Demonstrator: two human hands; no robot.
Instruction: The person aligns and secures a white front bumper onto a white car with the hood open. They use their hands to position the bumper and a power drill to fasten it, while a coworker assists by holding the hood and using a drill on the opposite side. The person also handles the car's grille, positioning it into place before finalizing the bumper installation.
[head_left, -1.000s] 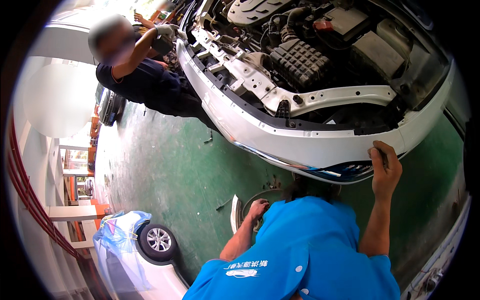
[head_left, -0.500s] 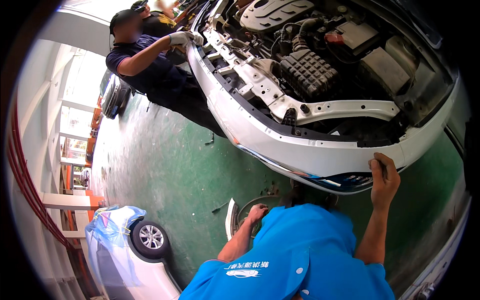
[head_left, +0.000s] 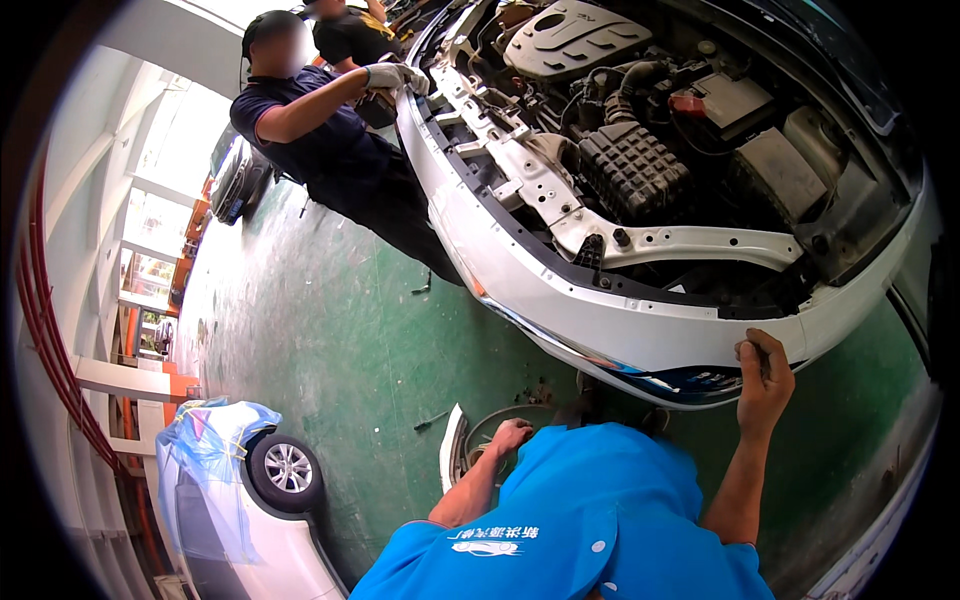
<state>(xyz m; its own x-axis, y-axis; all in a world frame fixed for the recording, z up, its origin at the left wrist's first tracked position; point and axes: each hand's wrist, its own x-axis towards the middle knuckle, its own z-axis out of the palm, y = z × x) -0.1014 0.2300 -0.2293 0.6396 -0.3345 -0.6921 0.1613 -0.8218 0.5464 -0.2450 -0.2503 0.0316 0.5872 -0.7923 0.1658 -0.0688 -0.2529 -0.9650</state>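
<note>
My right hand is raised at the front bumper of a white car. Its bent fingers are apart and hold nothing; the fingertips are at the bumper's upper face, though I cannot tell if they press on it. Low beside my blue shirt, my left hand has its fingers curled in, and whatever they may hold is hidden. The dark strip of the headlight runs below the bumper's painted face. At the bumper's far left end, a co-worker has a gloved hand on its edge.
The car's engine bay is uncovered, showing a black ribbed box and a white crossmember. A curved white part and a ring-shaped part lie on the green floor near my feet. Another white car, partly wrapped in plastic film, stands at lower left.
The car and co-worker sit slightly lower and further right in the picture, as my head view has shifted. Both my hands keep nearly the same pose.
</note>
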